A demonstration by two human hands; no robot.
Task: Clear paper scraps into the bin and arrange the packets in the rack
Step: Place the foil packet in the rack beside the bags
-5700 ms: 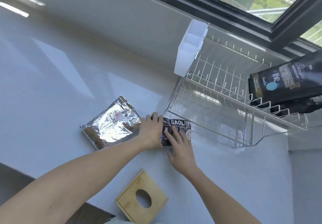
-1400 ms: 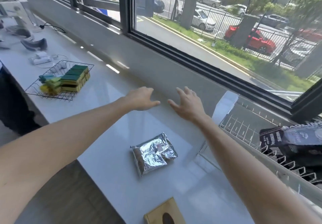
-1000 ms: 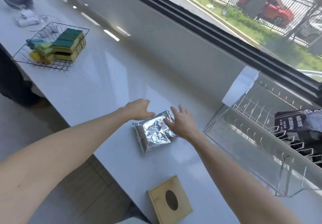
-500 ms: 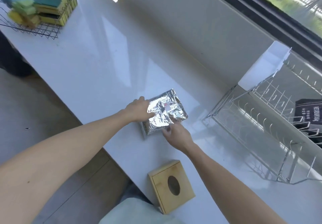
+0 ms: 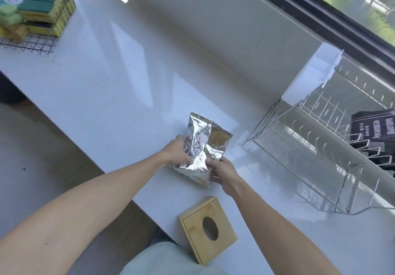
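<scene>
White counter [image 5: 111,86] under a long window, viewed from above. Foil packet [image 5: 203,146] gripped from both sides and tilted up near the counter's near edge: left hand [image 5: 178,154] wrapped around its left side, right hand [image 5: 221,171] holding its lower right corner, fingers curled on the foil. Just near of the hands, wooden box [image 5: 208,228] with an oval hole in its top. To the right, wire rack [image 5: 320,153] with a white plastic holder [image 5: 310,76] clipped to its far left end and black packets [image 5: 376,131] lodged among its prongs at the right. Far left, wire basket [image 5: 34,41] stacked with green-and-yellow sponges [image 5: 42,14].
</scene>
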